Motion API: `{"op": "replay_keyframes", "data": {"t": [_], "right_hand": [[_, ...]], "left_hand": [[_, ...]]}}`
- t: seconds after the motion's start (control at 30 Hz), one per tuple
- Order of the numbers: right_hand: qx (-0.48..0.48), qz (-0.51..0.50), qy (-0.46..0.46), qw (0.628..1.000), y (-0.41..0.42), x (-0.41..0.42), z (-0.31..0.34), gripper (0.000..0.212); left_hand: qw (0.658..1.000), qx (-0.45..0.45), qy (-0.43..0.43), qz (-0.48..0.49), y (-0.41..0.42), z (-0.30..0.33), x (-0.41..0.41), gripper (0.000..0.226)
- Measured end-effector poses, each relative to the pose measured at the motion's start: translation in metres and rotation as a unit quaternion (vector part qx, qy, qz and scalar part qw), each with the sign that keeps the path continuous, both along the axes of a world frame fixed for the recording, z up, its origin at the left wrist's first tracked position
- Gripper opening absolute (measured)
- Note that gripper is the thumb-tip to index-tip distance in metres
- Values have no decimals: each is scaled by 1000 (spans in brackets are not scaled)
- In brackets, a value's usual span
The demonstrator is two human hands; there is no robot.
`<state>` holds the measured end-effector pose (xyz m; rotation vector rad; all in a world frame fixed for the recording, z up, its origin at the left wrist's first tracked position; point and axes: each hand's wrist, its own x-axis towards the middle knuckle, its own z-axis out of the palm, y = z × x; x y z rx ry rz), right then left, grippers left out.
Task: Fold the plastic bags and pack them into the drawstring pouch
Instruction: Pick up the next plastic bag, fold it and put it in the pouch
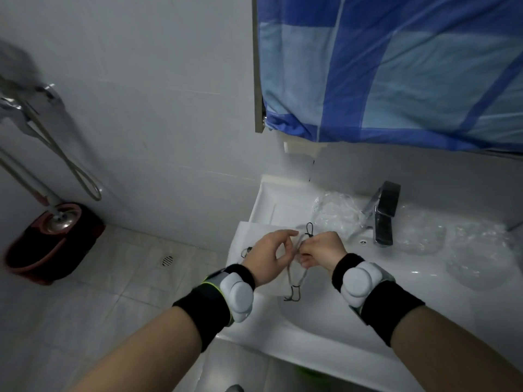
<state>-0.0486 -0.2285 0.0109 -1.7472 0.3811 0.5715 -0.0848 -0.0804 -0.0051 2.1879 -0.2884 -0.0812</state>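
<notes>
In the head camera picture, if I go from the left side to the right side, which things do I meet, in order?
Mop bucket → floor drain → left hand → drawstring cord → right hand → faucet → crumpled clear plastic bags on the sink counter.

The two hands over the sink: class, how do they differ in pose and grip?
The left hand pinches the cord with its fingers partly spread; the right hand is curled tight round it. The left hand sits over the sink's left edge; the right is nearer the tap. Both wear black wristbands.
</notes>
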Motion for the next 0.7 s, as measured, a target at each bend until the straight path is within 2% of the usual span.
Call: {"op": "replay_keyframes", "data": {"t": [0.1,0.13,0.23,0.3,0.37,0.43,0.53,0.57,0.6,0.63,0.67,0.7], "right_hand": [[1,-30,2,1000,11,4,-1,39],[4,-36,6,999,14,5,-3,41],[70,-34,14,997,21,0,-10,24],[122,-41,29,991,26,-3,-14,26],[216,-65,77,971,32,-7,-13,32],[298,-36,87,950,39,-10,-12,28],[178,114,6,977,43,-11,-30,90],[175,142,20,974,46,-10,-39,96],[169,155,40,973,49,-10,-41,89],[182,162,80,967,52,-10,-43,66],[181,170,65,966,60,-13,-39,29],[171,164,34,971,69,-13,-38,22]], "left_hand": [[999,-36,32,-21,-8,9,-6,14],[998,-49,42,-25,-9,11,-8,15],[995,-57,77,-26,-9,14,-11,17],[993,-67,87,-33,-9,16,-14,24],[989,-101,102,-29,-7,14,-17,22],[980,-155,122,-4,-1,11,-20,17],[972,-193,136,17,11,10,-21,17],[970,-197,142,25,15,9,-22,18],[969,-200,144,34,18,8,-22,18],[967,-206,145,41,19,9,-23,18],[963,-218,151,53,21,8,-24,18],[958,-231,158,65,24,7,-25,18]]}}
